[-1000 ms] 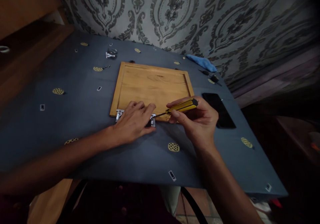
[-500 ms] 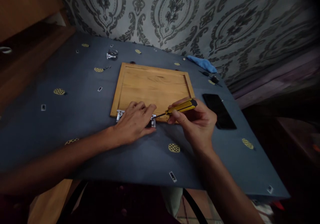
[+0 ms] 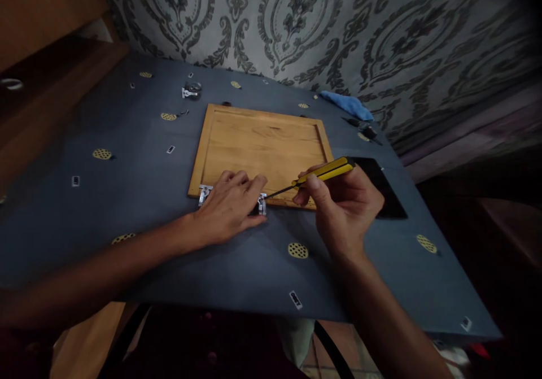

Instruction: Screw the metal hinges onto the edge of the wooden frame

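A framed wooden panel (image 3: 262, 144) lies on the table. My left hand (image 3: 226, 207) rests over its near edge, fingers bent on the wood and thumb along the table side of a silver metal fitting (image 3: 262, 204). More silver metal (image 3: 205, 193) shows left of that hand, which hides the part between. My right hand (image 3: 345, 209) is closed round the yellow-and-black handle of a screwdriver (image 3: 328, 171). The shaft slants down left, its tip at the fitting beside my left index finger; exact contact is too small to tell.
The blue-grey table (image 3: 139, 221) carries another metal fitting (image 3: 192, 90) at the back. A black phone (image 3: 383, 190) lies partly behind my right hand. At the far right are a blue cloth (image 3: 347, 105) and a dark object (image 3: 365, 129). A patterned wall (image 3: 237, 6) borders the back.
My right hand and the screwdriver's handle have moved right and slightly up, showing more of the shaft. The tip stays by the fitting. My left hand holds its place on the panel.
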Tool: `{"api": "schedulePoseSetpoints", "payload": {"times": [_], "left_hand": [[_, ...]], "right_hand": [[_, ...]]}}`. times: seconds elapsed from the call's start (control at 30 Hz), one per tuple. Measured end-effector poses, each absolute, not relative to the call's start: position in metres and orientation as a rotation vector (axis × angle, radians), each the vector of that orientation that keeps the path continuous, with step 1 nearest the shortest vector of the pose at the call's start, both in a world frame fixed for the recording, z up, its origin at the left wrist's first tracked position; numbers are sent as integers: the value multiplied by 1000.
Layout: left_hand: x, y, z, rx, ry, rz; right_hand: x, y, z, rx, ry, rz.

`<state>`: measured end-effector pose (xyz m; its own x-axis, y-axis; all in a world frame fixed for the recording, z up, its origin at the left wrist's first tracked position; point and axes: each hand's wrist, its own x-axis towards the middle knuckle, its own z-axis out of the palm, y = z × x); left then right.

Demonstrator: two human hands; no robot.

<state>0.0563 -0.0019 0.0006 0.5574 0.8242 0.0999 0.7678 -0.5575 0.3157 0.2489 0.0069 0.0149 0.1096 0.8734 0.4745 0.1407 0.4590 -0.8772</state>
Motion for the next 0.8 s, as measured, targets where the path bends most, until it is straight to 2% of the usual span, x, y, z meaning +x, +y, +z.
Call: {"api": "schedulePoseSetpoints", "payload": {"times": [0.47,0.8], "left_hand": [[59,-2,10,2528,1357,266],[58,-1,4,2574,1352,297]], "right_hand": [[261,5,17,-1049,-1542,901],[253,7,16,-981,-1464,912]]}}
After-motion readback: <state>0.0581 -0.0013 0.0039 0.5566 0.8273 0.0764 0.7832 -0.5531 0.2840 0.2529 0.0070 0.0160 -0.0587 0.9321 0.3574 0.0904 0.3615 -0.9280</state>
